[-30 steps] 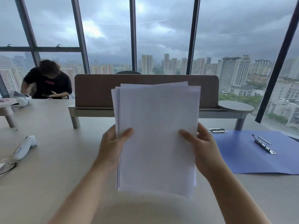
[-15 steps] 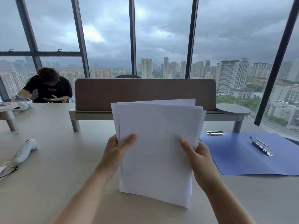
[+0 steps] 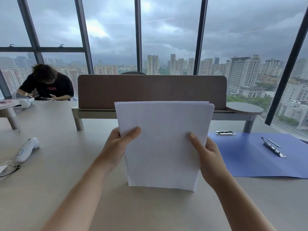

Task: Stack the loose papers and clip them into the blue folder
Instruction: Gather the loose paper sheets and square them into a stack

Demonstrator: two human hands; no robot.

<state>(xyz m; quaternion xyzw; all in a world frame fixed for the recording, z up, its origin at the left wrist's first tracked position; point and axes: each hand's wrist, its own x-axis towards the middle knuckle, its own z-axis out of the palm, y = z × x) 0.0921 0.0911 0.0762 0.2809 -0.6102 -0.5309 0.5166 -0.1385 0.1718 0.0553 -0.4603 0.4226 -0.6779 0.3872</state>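
Observation:
A stack of white papers (image 3: 164,140) stands upright on the beige table, its bottom edge resting on the tabletop and its edges nearly flush. My left hand (image 3: 119,144) grips the stack's left edge, thumb on the front sheet. My right hand (image 3: 207,155) grips the right edge the same way. The blue folder (image 3: 246,157) lies open and flat on the table to the right of the stack. A metal spring clip (image 3: 273,148) is fixed on the folder's right half, and a smaller metal clip (image 3: 225,133) sits at its far left corner.
A brown desk divider (image 3: 150,90) on a low shelf runs behind the papers. A white handheld device (image 3: 26,150) and glasses (image 3: 8,169) lie at the left. A person in a black shirt (image 3: 48,85) sits at the far left. Windows stand behind.
Both hands have lowered the papers from mid-air until the bottom edge rests on the table. The sheets, fanned and uneven before, are now squared into a neater stack.

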